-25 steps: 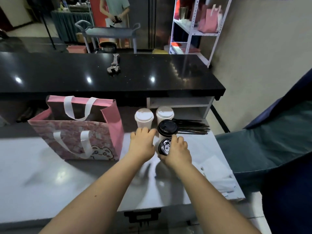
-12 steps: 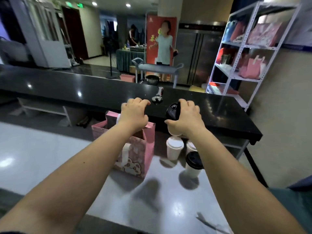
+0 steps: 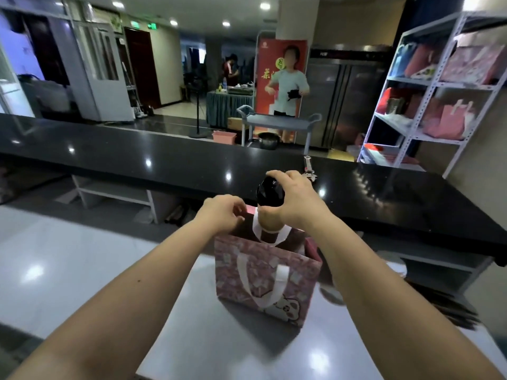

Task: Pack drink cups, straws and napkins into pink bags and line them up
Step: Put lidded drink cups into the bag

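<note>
- Here, a pink printed paper bag with white ribbon handles (image 3: 267, 281) stands upright and open on the glossy white table (image 3: 315, 357).
- Left hand (image 3: 222, 213), at the bag's eleven o'clock corner, curls its fingers by the rim (pinching it or not, I cannot tell).
- Right hand (image 3: 295, 204) wraps the black-lidded drink cup (image 3: 270, 192), held over the bag's mouth at twelve o'clock.
- Probably light and thin-walled: grip the sidewall gently, never the lid.
- Farther, at two o'clock, a white metal shelf (image 3: 434, 83) holds spare pink bags (image 3: 450, 122).

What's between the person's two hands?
In the head view, the pink bag's far white handle and rim lie between the left hand and the right hand gripping the black-lidded cup.
</note>
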Available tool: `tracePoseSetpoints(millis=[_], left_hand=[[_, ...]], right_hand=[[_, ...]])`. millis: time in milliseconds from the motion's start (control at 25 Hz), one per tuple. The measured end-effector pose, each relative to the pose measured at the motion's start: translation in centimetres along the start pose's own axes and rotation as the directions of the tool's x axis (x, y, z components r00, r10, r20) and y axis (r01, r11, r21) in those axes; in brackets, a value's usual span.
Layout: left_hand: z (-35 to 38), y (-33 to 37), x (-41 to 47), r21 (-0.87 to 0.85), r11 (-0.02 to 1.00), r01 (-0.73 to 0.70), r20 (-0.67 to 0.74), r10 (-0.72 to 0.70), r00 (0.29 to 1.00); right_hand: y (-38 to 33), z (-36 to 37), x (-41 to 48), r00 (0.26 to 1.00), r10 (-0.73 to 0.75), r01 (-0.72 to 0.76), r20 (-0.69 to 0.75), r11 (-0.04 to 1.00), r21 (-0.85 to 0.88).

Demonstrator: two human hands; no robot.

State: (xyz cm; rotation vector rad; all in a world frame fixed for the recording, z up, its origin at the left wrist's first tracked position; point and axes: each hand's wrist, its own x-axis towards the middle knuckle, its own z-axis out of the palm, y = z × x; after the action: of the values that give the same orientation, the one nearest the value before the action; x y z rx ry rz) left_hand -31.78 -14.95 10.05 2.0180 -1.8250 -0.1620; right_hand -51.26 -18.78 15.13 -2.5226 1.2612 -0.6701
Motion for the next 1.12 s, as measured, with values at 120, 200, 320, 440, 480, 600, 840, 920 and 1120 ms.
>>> tracePoseSetpoints(millis=[120, 200, 320, 440, 480, 600, 840, 920, 1120], left_hand=[[0.9, -2.4, 2.0, -0.142, 0.982, -0.124, 0.152, 0.145, 0.978], [1.4, -3.7, 3.5, -0.14, 0.969, -0.203, 0.233, 0.232, 0.944], [1.8, -4.6, 4.5, -0.189, 0.937, -0.293, 0.319, 0.34, 0.885], [1.9, -4.4, 4.4, -0.287, 0.884, -0.368, 0.311, 0.449, 0.837], [2.1, -4.6, 4.7, -0.281, 0.872, -0.4, 0.32, 0.478, 0.818], [2.8, -4.5, 4.8, -0.149, 0.883, -0.445, 0.36, 0.468, 0.807], [4.2, -5.1, 3.9, -0.053, 0.88, -0.471, 0.413, 0.449, 0.792], [4.1, -4.9, 3.3, 0.012, 0.867, -0.498, 0.421, 0.448, 0.789], [3.8, -4.9, 0.9, 0.104, 0.806, -0.582, 0.359, 0.516, 0.778]], right_hand=[[-0.4, 1.3, 1.9, 0.995, 0.094, -0.094, 0.013, 0.994, -0.051], [-0.6, 1.9, 2.7, 0.986, 0.168, -0.169, -0.01, 0.985, -0.039], [-1.3, 2.6, 2.9, 0.969, 0.233, -0.236, -0.081, 0.971, -0.026], [-2.3, 2.4, 2.2, 0.96, 0.232, -0.23, -0.157, 0.973, 0.033], [-2.6, 2.4, 2.1, 0.961, 0.232, -0.23, -0.152, 0.973, 0.032], [-3.0, 2.4, 0.4, 0.97, 0.242, -0.242, -0.016, 0.97, 0.017], [-1.2, 7.1, -2.6, 0.906, 0.303, -0.23, 0.296, 0.939, -0.257], [0.2, 8.2, -2.4, 0.852, 0.368, -0.239, 0.373, 0.906, -0.35], [2.6, 11.3, 0.7, 0.807, 0.43, -0.243, 0.405, 0.866, -0.437]])
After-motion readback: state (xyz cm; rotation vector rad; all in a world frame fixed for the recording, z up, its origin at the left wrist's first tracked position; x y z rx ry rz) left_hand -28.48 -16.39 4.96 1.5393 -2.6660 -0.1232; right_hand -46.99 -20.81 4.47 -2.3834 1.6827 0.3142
